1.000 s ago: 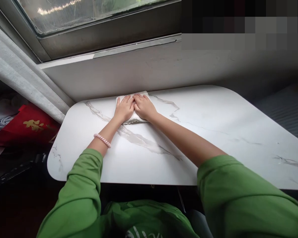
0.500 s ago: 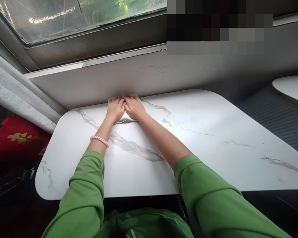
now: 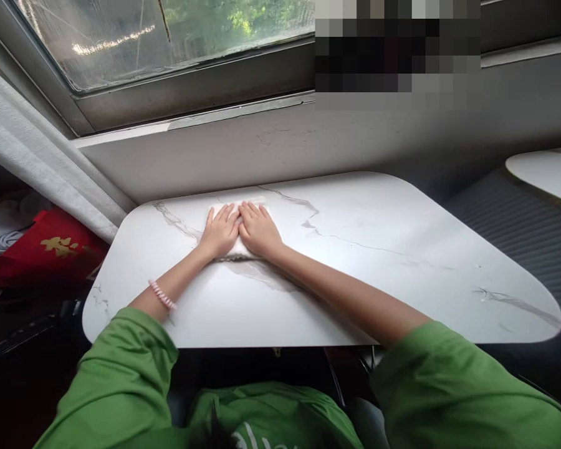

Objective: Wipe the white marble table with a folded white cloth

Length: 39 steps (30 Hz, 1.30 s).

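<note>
My left hand lies flat on a folded white cloth, fingers stretched forward. Beside it my right hand presses on the same cloth, also flat, and the fingertips of the two hands meet near its middle. The cloth rests on a white marble-patterned table, a little in from the edge by the wall. A pink and white coiled band circles my left wrist. Both palms hide much of the cloth.
Behind the table rise a pale wall and a window. At left hang a white curtain and a red bag with gold print. A ribbed grey seat and another white tabletop are at right.
Both hands have drawn the cloth back from the wall-side edge toward me. My elbows have spread outward, and the view has shifted slightly.
</note>
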Each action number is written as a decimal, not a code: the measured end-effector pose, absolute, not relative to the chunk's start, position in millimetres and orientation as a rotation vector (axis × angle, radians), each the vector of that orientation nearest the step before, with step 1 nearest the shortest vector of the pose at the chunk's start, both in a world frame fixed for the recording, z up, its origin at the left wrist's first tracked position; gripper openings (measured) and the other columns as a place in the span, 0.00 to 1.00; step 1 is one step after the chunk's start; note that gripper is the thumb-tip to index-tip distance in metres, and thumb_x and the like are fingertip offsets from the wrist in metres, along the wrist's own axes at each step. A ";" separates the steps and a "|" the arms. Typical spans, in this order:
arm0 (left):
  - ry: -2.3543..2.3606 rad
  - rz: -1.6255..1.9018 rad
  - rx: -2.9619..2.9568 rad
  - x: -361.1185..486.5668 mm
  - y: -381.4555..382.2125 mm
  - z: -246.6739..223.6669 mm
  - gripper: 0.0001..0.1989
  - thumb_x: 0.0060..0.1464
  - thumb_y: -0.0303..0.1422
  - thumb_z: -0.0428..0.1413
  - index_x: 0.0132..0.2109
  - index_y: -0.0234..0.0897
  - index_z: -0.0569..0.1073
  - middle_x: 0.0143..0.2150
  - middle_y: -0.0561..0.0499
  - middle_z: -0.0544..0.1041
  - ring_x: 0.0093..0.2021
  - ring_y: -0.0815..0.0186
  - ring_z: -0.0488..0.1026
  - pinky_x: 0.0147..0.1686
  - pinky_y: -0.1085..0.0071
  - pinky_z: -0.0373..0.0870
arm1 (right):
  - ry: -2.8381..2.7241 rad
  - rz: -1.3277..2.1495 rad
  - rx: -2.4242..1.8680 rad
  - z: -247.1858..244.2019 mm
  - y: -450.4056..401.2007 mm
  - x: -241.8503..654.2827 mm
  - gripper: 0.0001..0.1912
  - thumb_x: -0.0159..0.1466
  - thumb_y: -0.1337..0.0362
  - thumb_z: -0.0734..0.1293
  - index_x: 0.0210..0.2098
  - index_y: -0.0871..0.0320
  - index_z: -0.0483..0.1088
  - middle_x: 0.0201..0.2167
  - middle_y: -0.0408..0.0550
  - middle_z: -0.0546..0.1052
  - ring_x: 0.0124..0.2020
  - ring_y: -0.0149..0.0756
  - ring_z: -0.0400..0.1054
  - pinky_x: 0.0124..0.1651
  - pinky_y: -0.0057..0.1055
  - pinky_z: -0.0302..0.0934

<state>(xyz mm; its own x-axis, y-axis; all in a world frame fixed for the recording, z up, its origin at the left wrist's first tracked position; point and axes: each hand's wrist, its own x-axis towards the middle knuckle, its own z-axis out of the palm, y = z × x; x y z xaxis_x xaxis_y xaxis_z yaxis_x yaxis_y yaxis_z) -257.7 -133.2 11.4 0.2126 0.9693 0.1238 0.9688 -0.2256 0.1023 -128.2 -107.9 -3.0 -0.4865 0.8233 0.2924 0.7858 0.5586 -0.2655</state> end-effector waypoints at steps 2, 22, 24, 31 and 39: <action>1.936 0.269 2.460 -258.3 -167.8 11.3 0.23 0.65 0.32 0.38 0.64 0.35 0.58 0.68 0.45 0.54 0.68 0.61 0.48 0.67 0.52 0.37 | -2.434 0.154 -1.274 -1.3 -141.6 -125.0 0.29 0.66 0.66 0.49 0.63 0.74 0.55 0.65 0.59 0.58 0.67 0.44 0.48 0.67 0.43 0.40; 2.073 0.215 2.318 -326.9 -177.5 12.6 0.25 0.63 0.30 0.38 0.65 0.29 0.56 0.68 0.41 0.55 0.68 0.60 0.48 0.66 0.53 0.36 | -2.544 0.325 -1.128 4.6 -140.1 -196.3 0.30 0.65 0.66 0.49 0.65 0.68 0.52 0.66 0.56 0.55 0.67 0.43 0.45 0.67 0.50 0.33; 2.062 0.223 2.318 -342.9 -141.2 12.9 0.25 0.62 0.30 0.38 0.65 0.30 0.57 0.68 0.42 0.56 0.68 0.61 0.49 0.66 0.54 0.36 | -2.519 0.322 -1.178 2.7 -108.3 -214.0 0.30 0.65 0.66 0.49 0.65 0.68 0.51 0.67 0.56 0.55 0.67 0.43 0.45 0.67 0.50 0.33; 2.060 0.314 2.342 -368.3 -80.6 6.7 0.22 0.63 0.29 0.39 0.62 0.34 0.60 0.66 0.44 0.59 0.66 0.64 0.53 0.66 0.55 0.38 | -2.541 0.227 -1.235 -2.4 -50.1 -240.9 0.30 0.65 0.65 0.47 0.66 0.67 0.50 0.67 0.55 0.55 0.67 0.42 0.45 0.66 0.50 0.37; 2.093 0.268 2.332 -363.6 -89.5 1.6 0.24 0.64 0.30 0.36 0.64 0.30 0.57 0.67 0.43 0.57 0.67 0.63 0.50 0.66 0.54 0.36 | -2.508 0.220 -1.168 -7.3 -55.2 -238.2 0.30 0.64 0.65 0.48 0.65 0.69 0.53 0.65 0.58 0.57 0.66 0.45 0.48 0.65 0.51 0.38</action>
<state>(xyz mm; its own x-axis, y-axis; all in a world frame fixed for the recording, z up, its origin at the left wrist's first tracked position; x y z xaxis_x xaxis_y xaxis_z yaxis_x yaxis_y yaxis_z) -363.6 -89.5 1.6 0.0998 0.9867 0.1284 0.9873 -0.1142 0.1108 -238.2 -55.2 -7.3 -0.5914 0.7637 0.2589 0.7070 0.6455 -0.2889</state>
